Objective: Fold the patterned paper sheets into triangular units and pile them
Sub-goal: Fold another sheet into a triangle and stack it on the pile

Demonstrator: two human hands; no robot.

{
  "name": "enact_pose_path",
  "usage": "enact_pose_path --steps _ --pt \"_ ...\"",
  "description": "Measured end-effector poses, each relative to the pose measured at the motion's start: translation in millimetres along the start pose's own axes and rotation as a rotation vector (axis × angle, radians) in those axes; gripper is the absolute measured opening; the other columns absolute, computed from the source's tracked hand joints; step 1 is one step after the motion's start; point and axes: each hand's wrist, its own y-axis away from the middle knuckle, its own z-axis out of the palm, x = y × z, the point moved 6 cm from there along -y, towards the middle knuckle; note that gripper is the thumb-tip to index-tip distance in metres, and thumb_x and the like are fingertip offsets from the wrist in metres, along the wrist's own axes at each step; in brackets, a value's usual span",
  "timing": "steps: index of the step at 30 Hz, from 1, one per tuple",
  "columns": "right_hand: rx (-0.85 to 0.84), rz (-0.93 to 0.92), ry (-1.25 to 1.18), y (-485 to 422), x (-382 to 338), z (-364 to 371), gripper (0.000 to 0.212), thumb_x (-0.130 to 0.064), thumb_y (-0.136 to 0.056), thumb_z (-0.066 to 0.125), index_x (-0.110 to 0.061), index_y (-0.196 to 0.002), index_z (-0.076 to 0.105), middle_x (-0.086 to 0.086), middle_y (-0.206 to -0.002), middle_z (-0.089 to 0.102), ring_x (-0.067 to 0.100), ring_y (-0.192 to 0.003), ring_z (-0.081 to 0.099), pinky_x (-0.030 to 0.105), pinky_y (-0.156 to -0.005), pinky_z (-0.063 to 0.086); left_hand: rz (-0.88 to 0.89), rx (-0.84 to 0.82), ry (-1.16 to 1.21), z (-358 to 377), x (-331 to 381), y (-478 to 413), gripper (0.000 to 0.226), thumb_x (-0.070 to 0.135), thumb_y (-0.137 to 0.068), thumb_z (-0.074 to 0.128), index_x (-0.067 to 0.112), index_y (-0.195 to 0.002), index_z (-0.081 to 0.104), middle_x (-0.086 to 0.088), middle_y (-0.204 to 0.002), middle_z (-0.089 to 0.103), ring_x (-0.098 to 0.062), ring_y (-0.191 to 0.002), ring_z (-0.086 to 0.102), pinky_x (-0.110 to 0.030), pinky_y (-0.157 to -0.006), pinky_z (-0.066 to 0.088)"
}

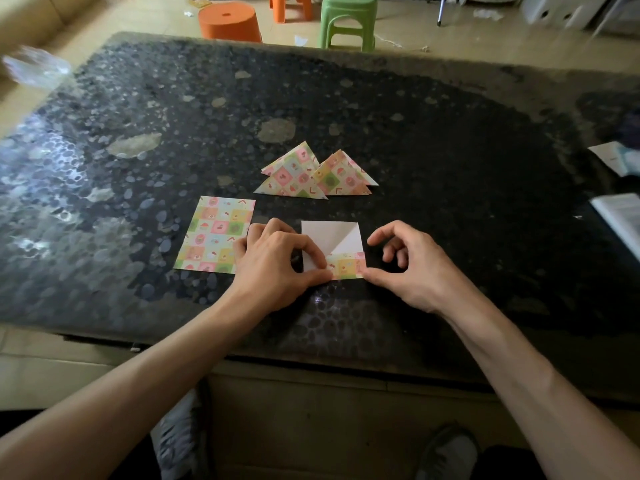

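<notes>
Patterned paper sheet [330, 239] is on the tabletop [450, 150], near the front edge, between both hands. The white back faces up, with one diagonal crease running down from the upper right corner. The near edge is folded up into a narrow strip showing the print: pastel checks in pink, yellow and green with small cupcake-like motifs.

Left grip [277, 261] pinches the strip's left end between thumb and forefinger. Right grip [408, 265] is released: thumb tip pressed on the strip's right corner, fingers loosely arched clear of the paper.

I see a flat sheet [214, 233], square, print up, just left of the left grip. The folded triangles [304, 178] lie farther back in a loose overlapping pile: thin, flat, sharp-pointed, same print.

The tabletop is a dark glossy slab with a pebble-like speckle and reflects light at the left. Beyond it, an orange stool [228, 22] and a green stool [346, 19], both plastic, stand on a pale floor.
</notes>
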Motion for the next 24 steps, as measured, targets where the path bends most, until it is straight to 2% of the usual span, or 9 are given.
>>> enact_pose_path --steps 2,5,8,10,12,15,17,20,24 --pt "-0.012 0.014 0.006 -0.9 0.4 1.3 0.041 -0.037 -0.081 0.087 -0.036 -0.111 0.060 -0.007 -0.095 0.058 0.006 -0.075 0.052 0.021 -0.065 0.038 -0.011 -0.024 -0.017 -3.7 -2.7 -1.9 0.021 0.062 -0.074 0.080 0.047 -0.085 0.070 0.014 -0.120 0.044 -0.018 -0.128 0.031 -0.039 -0.096 0.021" --pt "0.001 0.018 0.028 0.7 -1.1 5.9 0.041 -0.045 -0.082 0.083 -0.038 -0.113 0.057 -0.009 -0.098 0.054 0.005 -0.082 0.050 0.023 -0.066 0.037 -0.004 0.011 -0.061 -7.1 -2.9 -0.8 0.024 0.064 -0.072 0.081 0.045 -0.082 0.070 0.014 -0.116 0.043 -0.018 -0.127 0.030 -0.037 -0.094 0.019" --pt "0.063 -0.014 0.103 5.7 -7.2 12.1 0.051 -0.053 -0.078 0.083 -0.040 -0.116 0.051 -0.015 -0.100 0.048 0.006 -0.097 0.049 0.025 -0.076 0.039 0.013 0.048 -0.096 -7.8 -1.2 0.9 0.028 0.067 -0.071 0.080 0.043 -0.080 0.066 0.013 -0.115 0.042 -0.018 -0.125 0.031 -0.036 -0.094 0.019" --pt "0.074 -0.022 0.110 6.0 -10.1 14.1 0.054 -0.051 -0.078 0.085 -0.039 -0.116 0.049 -0.017 -0.098 0.046 0.008 -0.102 0.049 0.026 -0.079 0.039 -0.002 0.049 -0.084 -8.6 -4.0 0.5 0.034 0.069 -0.069 0.080 0.041 -0.079 0.062 0.012 -0.114 0.043 -0.018 -0.124 0.032 -0.035 -0.093 0.019" --pt "0.070 -0.004 0.090 5.0 -8.9 12.7 0.056 -0.048 -0.077 0.087 -0.038 -0.116 0.048 -0.017 -0.095 0.045 0.009 -0.101 0.050 0.026 -0.075 0.037 -0.029 0.049 -0.076 -11.1 -9.9 -1.4 0.044 0.071 -0.064 0.081 0.038 -0.082 0.057 0.011 -0.114 0.043 -0.019 -0.122 0.032 -0.036 -0.092 0.019" --pt "0.046 0.010 0.080 3.3 -7.6 10.7 0.058 -0.045 -0.078 0.087 -0.038 -0.121 0.049 -0.015 -0.093 0.045 0.009 -0.098 0.050 0.022 -0.069 0.036 -0.091 0.028 -0.087 -17.0 -22.6 -4.5 0.058 0.075 -0.058 0.081 0.036 -0.092 0.054 0.008 -0.115 0.045 -0.022 -0.122 0.033 -0.038 -0.092 0.022" --pt "0.015 0.039 0.054 2.1 -5.8 9.7 0.059 -0.040 -0.080 0.087 -0.039 -0.125 0.048 -0.014 -0.095 0.046 0.008 -0.099 0.052 0.023 -0.072 0.038 -0.121 -0.013 -0.092 -18.6 -26.9 -5.6 0.062 0.076 -0.058 0.081 0.039 -0.100 0.056 0.008 -0.116 0.043 -0.023 -0.124 0.034 -0.041 -0.096 0.026" --pt "-0.029 0.083 0.000 -1.0 -2.2 7.7 0.062 -0.032 -0.084 0.085 -0.041 -0.132 0.048 -0.010 -0.099 0.050 0.006 -0.092 0.052 0.026 -0.081 0.040 -0.113 -0.067 -0.055 -16.6 -22.8 -6.5 0.054 0.071 -0.062 0.083 0.045 -0.104 0.061 0.010 -0.118 0.041 -0.022 -0.128 0.031 -0.042 -0.102 0.026" --pt "-0.043 0.071 -0.027 -1.4 -2.6 6.2 0.067 -0.028 -0.085 0.085 -0.042 -0.138 0.047 -0.009 -0.101 0.052 0.005 -0.083 0.051 0.023 -0.076 0.040 -0.044 -0.090 -0.003 -13.9 -16.7 -9.3 0.030 0.061 -0.070 0.084 0.048 -0.090 0.066 0.012 -0.120 0.045 -0.017 -0.125 0.029 -0.037 -0.094 0.023"
